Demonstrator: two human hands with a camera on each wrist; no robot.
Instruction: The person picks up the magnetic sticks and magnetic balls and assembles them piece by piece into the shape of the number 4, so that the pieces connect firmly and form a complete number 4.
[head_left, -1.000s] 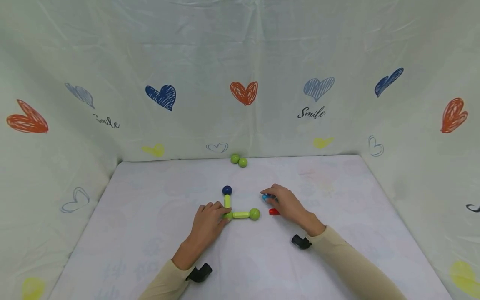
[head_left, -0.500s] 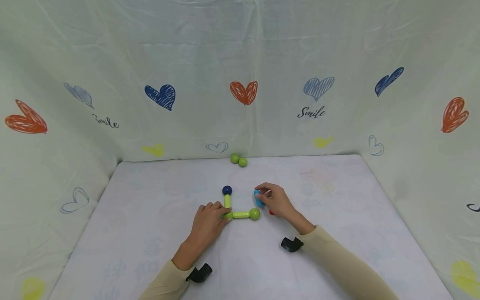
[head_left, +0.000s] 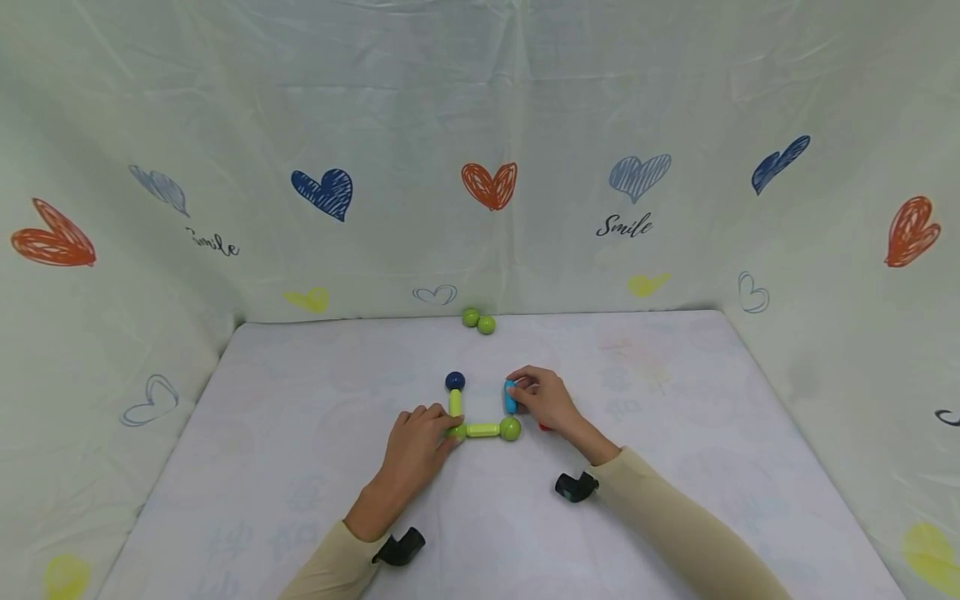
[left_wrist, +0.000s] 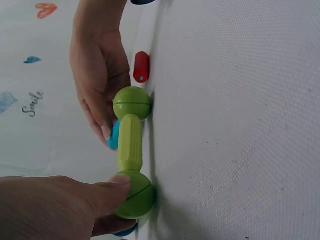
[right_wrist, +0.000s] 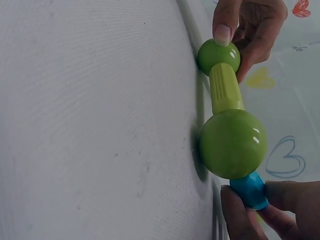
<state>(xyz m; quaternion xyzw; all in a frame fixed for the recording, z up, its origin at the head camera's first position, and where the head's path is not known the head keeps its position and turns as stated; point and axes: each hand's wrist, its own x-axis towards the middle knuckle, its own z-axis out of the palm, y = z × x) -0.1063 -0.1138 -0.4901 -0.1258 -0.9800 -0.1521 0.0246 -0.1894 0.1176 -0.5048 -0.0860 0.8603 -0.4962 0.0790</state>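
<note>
My left hand (head_left: 418,440) pinches the green corner ball (left_wrist: 136,196) of an L-shaped piece made of balls and rods. From that ball one yellow-green rod (head_left: 455,403) runs away to a dark blue ball (head_left: 454,381). Another yellow-green rod (head_left: 483,430) leads right to a second green ball (head_left: 510,429). My right hand (head_left: 546,402) pinches a light blue rod (head_left: 511,397) between thumb and fingers. In the right wrist view the blue rod's end is right at the second green ball. Close by my right hand lies a red rod (left_wrist: 142,67), partly hidden in the head view.
Two loose green balls (head_left: 478,321) sit at the table's back edge. The white table (head_left: 300,467) meets a pale curtain (head_left: 405,233) printed with hearts at its back and sides. Each wrist wears a black camera.
My right hand has moved left with the light blue rod, which has turned to point away from me and come to the right green ball. The left hand has stayed put.
</note>
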